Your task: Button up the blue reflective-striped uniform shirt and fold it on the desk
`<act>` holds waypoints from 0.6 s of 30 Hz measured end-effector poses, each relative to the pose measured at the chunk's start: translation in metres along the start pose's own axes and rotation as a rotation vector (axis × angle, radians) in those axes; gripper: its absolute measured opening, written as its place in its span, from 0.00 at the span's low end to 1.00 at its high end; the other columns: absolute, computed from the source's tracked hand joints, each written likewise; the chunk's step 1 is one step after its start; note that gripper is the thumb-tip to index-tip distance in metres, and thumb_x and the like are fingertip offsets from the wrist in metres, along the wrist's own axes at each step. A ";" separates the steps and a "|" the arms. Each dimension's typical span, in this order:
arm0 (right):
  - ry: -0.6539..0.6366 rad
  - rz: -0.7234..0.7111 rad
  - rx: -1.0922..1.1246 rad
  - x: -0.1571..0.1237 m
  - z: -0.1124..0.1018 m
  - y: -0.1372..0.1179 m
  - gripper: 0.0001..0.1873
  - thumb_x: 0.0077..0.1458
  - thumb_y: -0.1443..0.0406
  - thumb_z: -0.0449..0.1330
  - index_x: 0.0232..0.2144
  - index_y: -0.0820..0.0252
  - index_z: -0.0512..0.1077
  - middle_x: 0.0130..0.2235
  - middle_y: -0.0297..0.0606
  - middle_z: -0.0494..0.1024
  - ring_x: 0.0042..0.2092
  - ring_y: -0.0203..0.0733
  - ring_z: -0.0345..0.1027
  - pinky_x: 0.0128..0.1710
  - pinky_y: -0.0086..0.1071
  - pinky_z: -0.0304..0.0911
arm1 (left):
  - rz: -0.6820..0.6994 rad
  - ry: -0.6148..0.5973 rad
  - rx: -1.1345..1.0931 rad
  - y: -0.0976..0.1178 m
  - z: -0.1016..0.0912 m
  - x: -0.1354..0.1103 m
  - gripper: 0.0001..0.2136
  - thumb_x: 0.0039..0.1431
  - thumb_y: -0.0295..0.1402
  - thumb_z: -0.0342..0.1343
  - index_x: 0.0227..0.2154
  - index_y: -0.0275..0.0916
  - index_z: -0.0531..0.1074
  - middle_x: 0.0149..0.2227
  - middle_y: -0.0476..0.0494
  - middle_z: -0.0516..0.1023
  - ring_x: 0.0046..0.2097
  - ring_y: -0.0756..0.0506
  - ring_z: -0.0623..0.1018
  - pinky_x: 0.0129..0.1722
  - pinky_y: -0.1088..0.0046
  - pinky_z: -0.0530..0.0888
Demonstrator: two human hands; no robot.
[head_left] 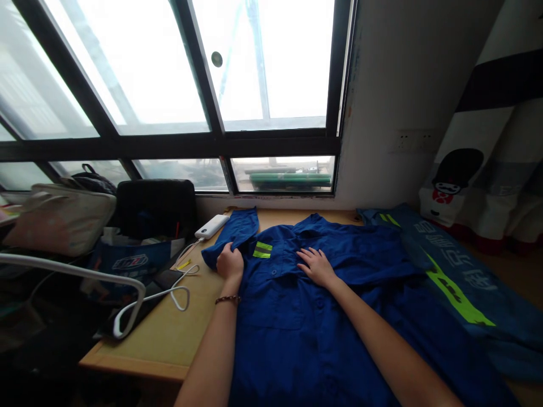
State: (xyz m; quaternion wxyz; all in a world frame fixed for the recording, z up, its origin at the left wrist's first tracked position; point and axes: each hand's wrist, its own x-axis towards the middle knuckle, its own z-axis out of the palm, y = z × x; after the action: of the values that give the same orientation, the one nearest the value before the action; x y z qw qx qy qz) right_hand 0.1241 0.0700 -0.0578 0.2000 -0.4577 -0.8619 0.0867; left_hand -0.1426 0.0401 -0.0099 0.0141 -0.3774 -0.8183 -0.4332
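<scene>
Head view: blue jacket (292, 316) lies front up on the table (165, 339), beside another garment (504, 305). Left hand (230, 263) curled tight, apparently gripping the sleeve (241, 225); right hand (316, 267) flat on the chest, fingers slightly spread, holding nothing. Looks early: body laid out, creases remain, sleeve bent, no finished fold visible.

blue shirt (275, 350), front side up
</scene>
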 end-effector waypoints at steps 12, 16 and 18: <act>-0.293 0.305 1.684 0.045 -0.001 -0.075 0.37 0.53 0.44 0.39 0.35 0.72 0.69 0.36 0.51 0.74 0.39 0.43 0.70 0.41 0.36 0.64 | 0.319 0.096 0.280 0.037 -0.022 -0.036 0.20 0.57 0.42 0.38 0.42 0.38 0.70 0.26 0.36 0.75 0.28 0.40 0.74 0.28 0.70 0.61; -0.317 0.481 1.972 0.092 0.004 -0.097 0.34 0.54 0.44 0.38 0.24 0.68 0.68 0.22 0.42 0.71 0.25 0.34 0.66 0.28 0.28 0.64 | 0.459 0.079 0.277 0.038 -0.023 -0.044 0.19 0.56 0.42 0.42 0.44 0.39 0.69 0.25 0.38 0.76 0.27 0.42 0.74 0.26 0.72 0.60; -0.281 0.497 1.945 0.114 0.003 -0.105 0.29 0.55 0.48 0.41 0.19 0.64 0.65 0.16 0.36 0.66 0.20 0.32 0.61 0.24 0.27 0.62 | 0.526 0.085 0.260 0.035 -0.022 -0.047 0.19 0.55 0.42 0.43 0.43 0.39 0.70 0.26 0.38 0.76 0.27 0.42 0.74 0.26 0.72 0.60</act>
State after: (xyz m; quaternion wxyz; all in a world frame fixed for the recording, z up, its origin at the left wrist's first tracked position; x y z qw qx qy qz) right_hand -0.0135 0.1047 0.0043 0.3592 -0.2483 -0.3136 0.8432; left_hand -0.0936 0.0081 0.0117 0.2084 -0.5531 -0.7397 -0.3218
